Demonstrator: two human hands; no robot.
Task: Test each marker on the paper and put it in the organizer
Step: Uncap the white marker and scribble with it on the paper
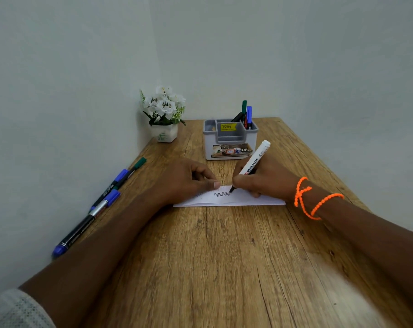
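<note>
Currently the right hand [264, 178] grips the white marker [254, 163], tip touching the paper [248, 200]. Left hand [184, 179] fingers [211, 184] press the paper flat, uncurled.

Small home or office desk corner, wooden table [224, 256], potted white flowers [164, 114], marker organizer [230, 140]

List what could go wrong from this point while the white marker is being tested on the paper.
1. The paper is small and only the left hand pins it near one end; a hard stroke could slide or crumple it.
2. The right hand holds the white marker uncapped; its wrist rests near the fresh squiggle, which might smear.
3. The loose markers lie along the table edge by the wall; the left forearm could nudge them off.
</note>
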